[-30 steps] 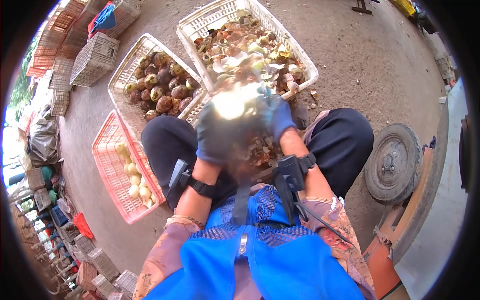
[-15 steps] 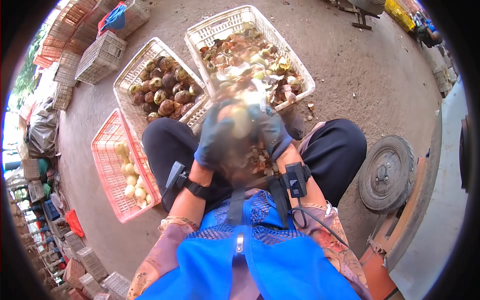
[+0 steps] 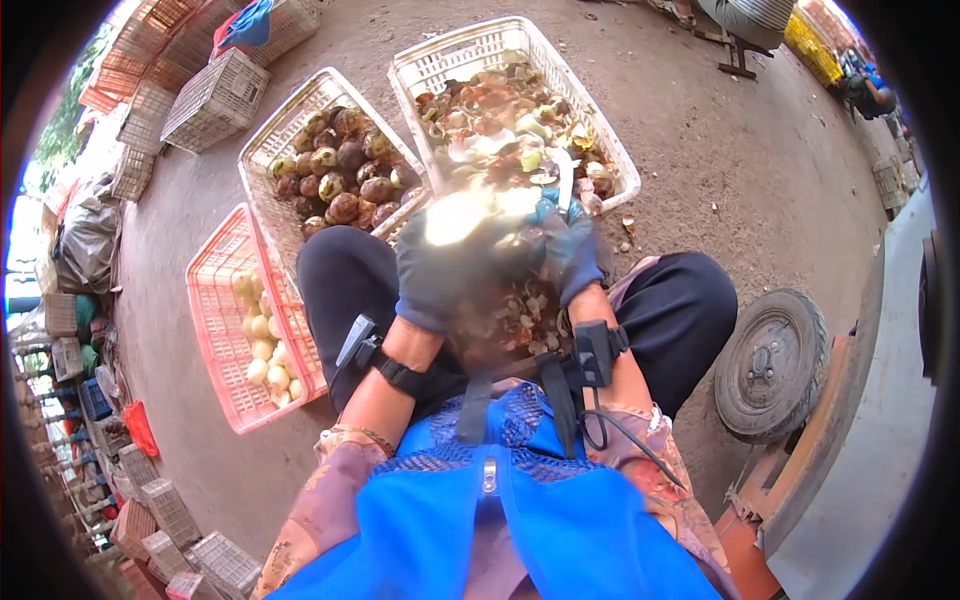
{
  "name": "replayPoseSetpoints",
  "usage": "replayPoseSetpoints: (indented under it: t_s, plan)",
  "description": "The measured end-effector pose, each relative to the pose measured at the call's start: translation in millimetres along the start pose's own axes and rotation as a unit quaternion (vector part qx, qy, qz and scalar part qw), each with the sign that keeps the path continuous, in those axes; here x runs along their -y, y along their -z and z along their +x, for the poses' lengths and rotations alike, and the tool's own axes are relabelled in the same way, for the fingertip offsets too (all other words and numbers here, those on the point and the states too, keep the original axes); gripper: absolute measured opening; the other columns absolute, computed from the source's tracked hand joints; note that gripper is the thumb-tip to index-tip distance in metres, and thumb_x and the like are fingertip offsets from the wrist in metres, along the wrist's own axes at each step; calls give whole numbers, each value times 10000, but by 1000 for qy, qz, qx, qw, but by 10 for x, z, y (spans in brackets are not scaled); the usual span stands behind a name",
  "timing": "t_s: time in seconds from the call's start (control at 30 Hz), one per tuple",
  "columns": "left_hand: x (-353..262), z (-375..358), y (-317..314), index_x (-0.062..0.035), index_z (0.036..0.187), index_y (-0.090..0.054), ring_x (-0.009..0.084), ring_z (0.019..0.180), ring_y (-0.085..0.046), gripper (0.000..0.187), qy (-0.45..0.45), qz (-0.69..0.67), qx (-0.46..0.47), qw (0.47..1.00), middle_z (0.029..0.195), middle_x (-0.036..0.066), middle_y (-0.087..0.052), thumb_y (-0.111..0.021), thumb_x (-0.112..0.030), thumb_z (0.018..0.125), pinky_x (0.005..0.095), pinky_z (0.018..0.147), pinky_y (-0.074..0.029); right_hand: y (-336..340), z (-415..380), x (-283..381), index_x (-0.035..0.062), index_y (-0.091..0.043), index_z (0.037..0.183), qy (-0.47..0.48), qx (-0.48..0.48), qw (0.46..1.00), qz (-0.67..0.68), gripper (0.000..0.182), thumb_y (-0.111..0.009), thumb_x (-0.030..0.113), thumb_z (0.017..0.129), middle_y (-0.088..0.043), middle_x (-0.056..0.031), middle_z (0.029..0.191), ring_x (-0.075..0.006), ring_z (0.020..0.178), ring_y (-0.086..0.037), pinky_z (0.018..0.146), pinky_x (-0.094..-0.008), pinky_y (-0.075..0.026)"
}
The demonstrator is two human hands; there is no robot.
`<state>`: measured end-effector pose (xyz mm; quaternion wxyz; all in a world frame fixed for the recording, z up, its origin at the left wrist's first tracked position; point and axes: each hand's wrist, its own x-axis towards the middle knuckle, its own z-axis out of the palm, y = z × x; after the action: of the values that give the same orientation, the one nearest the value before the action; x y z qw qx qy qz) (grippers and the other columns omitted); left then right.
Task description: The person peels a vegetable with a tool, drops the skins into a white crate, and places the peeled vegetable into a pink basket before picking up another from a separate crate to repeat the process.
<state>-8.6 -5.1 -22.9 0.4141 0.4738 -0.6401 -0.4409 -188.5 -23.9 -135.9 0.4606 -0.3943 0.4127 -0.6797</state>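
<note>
My left hand [image 3: 437, 265], in a dark glove, is closed around a round pale fruit [image 3: 462, 217], bright with glare and blurred. Beside it, my gloved right hand [image 3: 572, 248] is closed on a knife [image 3: 566, 180], whose whitish blade points up and away from me. Just beyond both hands stands a white crate [image 3: 618, 150] filled with peelings. More peelings [image 3: 525, 318] lie between my legs, below the hands. Blur hides where the knife and fruit meet, if they do.
Left of the peelings, another white crate [image 3: 262, 150] holds dark, unpeeled round fruits [image 3: 342, 208]. A pink crate [image 3: 215, 345] by my left knee contains pale peeled ones [image 3: 262, 350]. A wheel [image 3: 770, 365] is at right; stacked crates [image 3: 215, 100] stand far left.
Both hands have shifted slightly apart, the right one moving right with the knife. The pale fruit has moved a little left and up. The view has shifted slightly.
</note>
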Motion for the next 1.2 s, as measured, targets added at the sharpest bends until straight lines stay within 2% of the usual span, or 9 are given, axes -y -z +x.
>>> replayPoseSetpoints:
  t_s: [0.13,0.27,0.37,0.47,0.67,0.73,0.87,1.07,1.2]
  plan:
    - [57,122,8,-59,1174,-597,282,1021,-611,389,-144,263,-33,953,1128,111,-644,-583,-335,900,426,927,-487,-353,-119,468,83,-644,1033,88,170,904,-382,275,-585,235,811,-644,-71,901,-222,945,-620,798,-334,-525]
    - [5,135,-41,-71,1142,-611,266,960,-621,323,-226,377,-33,897,1075,90,-650,-592,-278,895,388,867,-505,-413,-140,574,25,-623,1169,-192,101,970,109,289,-618,150,909,-680,-52,976,-125,837,-623,742,-260,-526]
    - [-153,93,-20,-59,1177,-591,272,915,-622,330,-264,354,-23,897,1038,91,-640,-628,-153,863,375,800,-511,-386,-50,541,14,-613,1214,184,112,922,-321,341,-594,238,958,-697,-70,958,-114,802,-630,727,-237,-519]
    - [31,141,-66,-61,1224,-566,243,866,-622,363,-317,321,-69,890,1009,66,-637,-634,-78,868,348,757,-513,-410,-79,648,44,-628,1178,-144,99,983,50,318,-641,193,897,-686,-107,1006,-184,845,-658,745,-297,-533]
    - [467,40,-189,-38,1197,-585,243,969,-625,364,106,-240,-6,965,1085,86,-651,-639,-259,913,337,888,-500,-425,-139,371,18,-620,1125,106,106,967,-205,370,-655,132,775,-634,-197,1115,-318,935,-631,758,-398,-521]
    - [322,92,-117,-41,1218,-579,246,1026,-620,437,241,-676,54,694,1138,99,-652,-621,-357,920,380,953,-484,-410,-137,583,48,-639,1157,35,37,959,-280,248,-564,206,981,-669,-25,991,-64,786,-590,700,-220,-506]
    - [239,87,-138,-67,1178,-611,246,1024,-625,407,-7,-129,46,991,1127,89,-663,-601,-381,920,434,922,-497,-247,-219,884,19,-626,1159,75,138,912,-380,261,-494,174,996,-659,-30,950,-111,791,-584,682,-274,-507]
    - [548,121,-1,-90,1105,-643,231,965,-647,406,242,-656,-16,715,1064,66,-683,-634,-434,890,422,869,-526,-474,-470,1158,75,-637,1073,48,195,879,-432,207,-536,96,894,-653,-184,949,-361,812,-636,681,-417,-505]
    - [487,140,-120,-85,1077,-654,227,921,-658,396,185,-508,-90,837,1007,60,-692,-651,-430,882,406,846,-540,-467,-556,973,80,-585,1044,29,231,805,-545,172,-561,135,883,-633,-173,858,-366,770,-632,654,-439,-506]
